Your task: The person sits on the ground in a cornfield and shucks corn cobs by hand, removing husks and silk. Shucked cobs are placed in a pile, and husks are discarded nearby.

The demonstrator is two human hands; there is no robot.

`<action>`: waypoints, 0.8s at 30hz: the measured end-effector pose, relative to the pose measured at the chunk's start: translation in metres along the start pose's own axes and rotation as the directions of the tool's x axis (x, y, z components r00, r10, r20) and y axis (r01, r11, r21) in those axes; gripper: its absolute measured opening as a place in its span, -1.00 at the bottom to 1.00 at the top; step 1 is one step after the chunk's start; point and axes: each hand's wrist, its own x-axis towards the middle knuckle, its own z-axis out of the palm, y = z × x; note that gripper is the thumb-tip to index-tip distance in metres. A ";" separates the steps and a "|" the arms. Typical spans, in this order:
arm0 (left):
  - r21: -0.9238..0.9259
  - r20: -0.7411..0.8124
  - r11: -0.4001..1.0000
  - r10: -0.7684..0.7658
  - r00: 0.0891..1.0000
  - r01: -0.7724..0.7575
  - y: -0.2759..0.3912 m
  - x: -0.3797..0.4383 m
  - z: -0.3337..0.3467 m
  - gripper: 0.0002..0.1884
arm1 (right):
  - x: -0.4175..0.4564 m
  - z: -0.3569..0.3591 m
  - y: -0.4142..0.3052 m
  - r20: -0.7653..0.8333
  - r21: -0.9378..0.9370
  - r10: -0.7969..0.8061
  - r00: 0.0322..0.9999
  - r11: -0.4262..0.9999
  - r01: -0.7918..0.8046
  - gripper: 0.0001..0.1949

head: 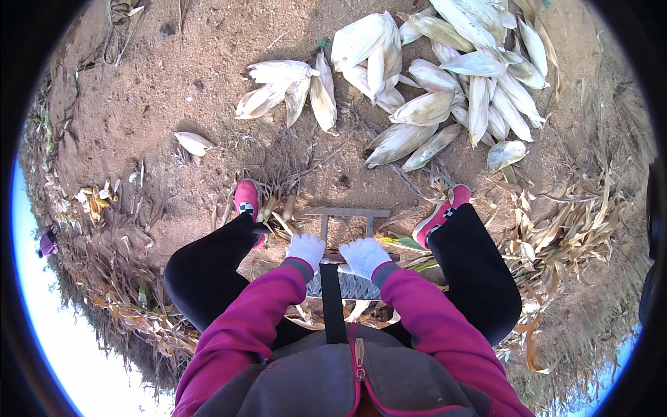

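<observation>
Before me is a small stool with a metal frame and a grey-blue woven seat. My left hand, in a white glove, is curled over the stool's near crossbar. Beside it, my right hand, gloved the same way, closes on that bar farther right. Fingertips of both hands are hidden under the knuckles. A black strap runs down between my forearms, over the seat. The frame's far bar lies between my two pink shoes.
A heap of corn ears in pale husks lies ahead right, with a smaller cluster left of it. One husked ear rests alone. Dry stalks and leaves pile up at the right. Far left, a person in purple is visible.
</observation>
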 end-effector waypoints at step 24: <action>0.185 0.458 0.857 0.357 0.814 -0.480 0.003 0.072 -0.029 -0.53 | 0.104 -0.046 0.020 0.126 -0.301 0.016 0.992 0.953 0.023 -0.74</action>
